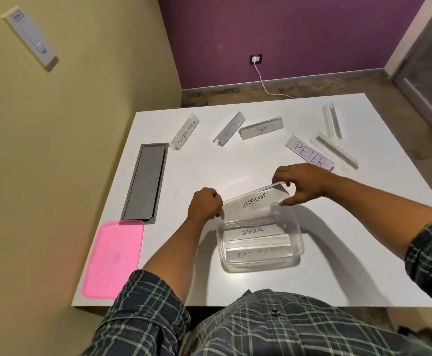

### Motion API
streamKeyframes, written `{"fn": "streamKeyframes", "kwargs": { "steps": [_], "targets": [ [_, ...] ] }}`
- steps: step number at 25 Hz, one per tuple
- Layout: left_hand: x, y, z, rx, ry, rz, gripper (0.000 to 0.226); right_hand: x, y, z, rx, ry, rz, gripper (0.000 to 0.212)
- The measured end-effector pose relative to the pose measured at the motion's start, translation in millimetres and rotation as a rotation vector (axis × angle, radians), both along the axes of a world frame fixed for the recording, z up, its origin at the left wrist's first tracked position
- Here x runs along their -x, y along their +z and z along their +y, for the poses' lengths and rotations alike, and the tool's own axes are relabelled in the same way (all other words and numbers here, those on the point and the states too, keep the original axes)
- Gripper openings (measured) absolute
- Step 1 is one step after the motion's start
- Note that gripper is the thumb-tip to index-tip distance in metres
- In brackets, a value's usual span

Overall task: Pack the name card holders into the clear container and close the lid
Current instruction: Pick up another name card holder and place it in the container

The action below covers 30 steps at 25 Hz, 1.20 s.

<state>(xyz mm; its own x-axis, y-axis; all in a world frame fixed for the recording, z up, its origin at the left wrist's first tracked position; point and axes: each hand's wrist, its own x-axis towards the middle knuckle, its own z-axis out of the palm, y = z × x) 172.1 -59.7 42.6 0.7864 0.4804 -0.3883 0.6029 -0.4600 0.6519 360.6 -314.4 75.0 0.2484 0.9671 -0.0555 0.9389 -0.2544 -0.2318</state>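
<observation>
A clear container [297, 242] stands on the white table near me, with the ZEBRA holder [252, 232] and the BATMAN holder [256, 253] lying inside. Both hands hold the ELEPHANT holder [254, 201] tilted over the container's far rim: my left hand [204, 205] pinches its left end, my right hand [300, 182] its right end. Several more holders lie further back: SUPERMAN [187, 131], one with blurred blue writing [229, 130], TIGER [261, 128], PETER [309, 153] and two blank clear ones [334, 152] [332, 119]. The pink lid [113, 258] lies at the table's near left corner.
A grey cable hatch [145, 181] is set into the table at the left, just beyond the lid. The beige wall runs close along the table's left side. A white cable [263, 84] trails from a wall socket across the floor behind the table.
</observation>
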Motion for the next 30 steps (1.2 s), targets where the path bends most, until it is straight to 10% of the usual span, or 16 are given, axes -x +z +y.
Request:
{"fn": "streamKeyframes", "kwargs": {
  "steps": [13, 19, 30],
  "targets": [
    [16.6, 0.0, -0.4, -0.168, -0.145, -0.068, 0.037, 16.9, -12.4, -23.9, -0.294, 0.220, -0.076, 0.050],
    [8.6, 0.0, -5.2, 0.007, -0.307, 0.269, 0.023, 23.7, -30.9, -24.1, -0.203, 0.280, -0.071, 0.049],
    [-2.8, -5.3, -15.5, -0.396, -0.644, 0.436, 0.025, 38.3, -51.5, -23.0, -0.062, 0.189, -0.123, 0.039]
  ]
}}
